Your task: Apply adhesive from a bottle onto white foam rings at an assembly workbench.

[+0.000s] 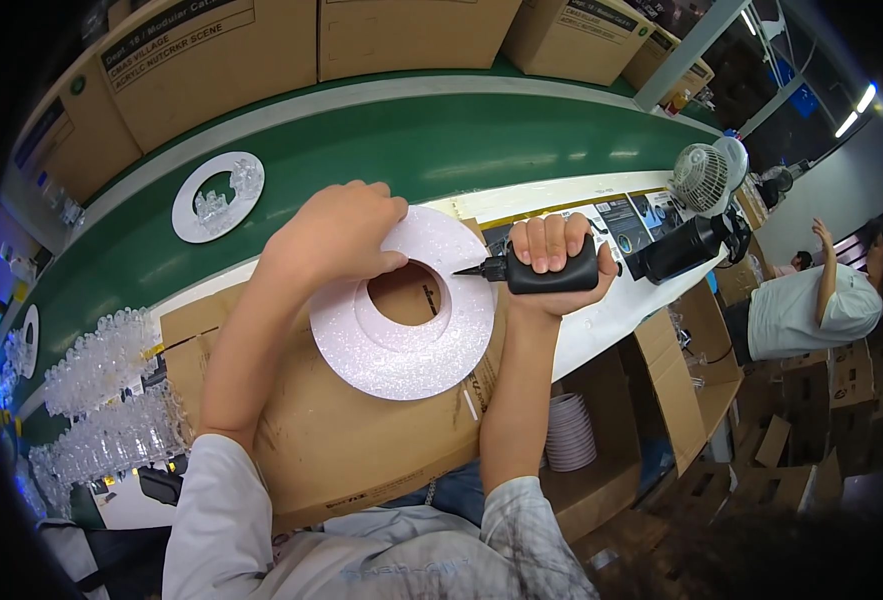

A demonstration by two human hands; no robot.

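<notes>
A white glittery ring (pixel 391 372) with a round hole and a raised inner step lies over a flat cardboard box (pixel 361 450) in front of me. My left hand (pixel 336 235) grips its far left part, thumb at the hole's rim and fingers curled over the outer edge. In my right hand (pixel 551 242) is a black squeeze bottle (pixel 561 275), held sideways. Its thin pointed nozzle reaches left over the ring's right side, close to the surface; whether the tip touches cannot be made out.
A white ring with clear figures (pixel 219 197) sits on the green conveyor belt (pixel 361 130). Rows of clear plastic pieces (pixel 111 370) stand at left. At right are a small fan (pixel 701 178), a black cylindrical object (pixel 683 248), stacked rings (pixel 569 432) in a carton, and another person (pixel 811 305).
</notes>
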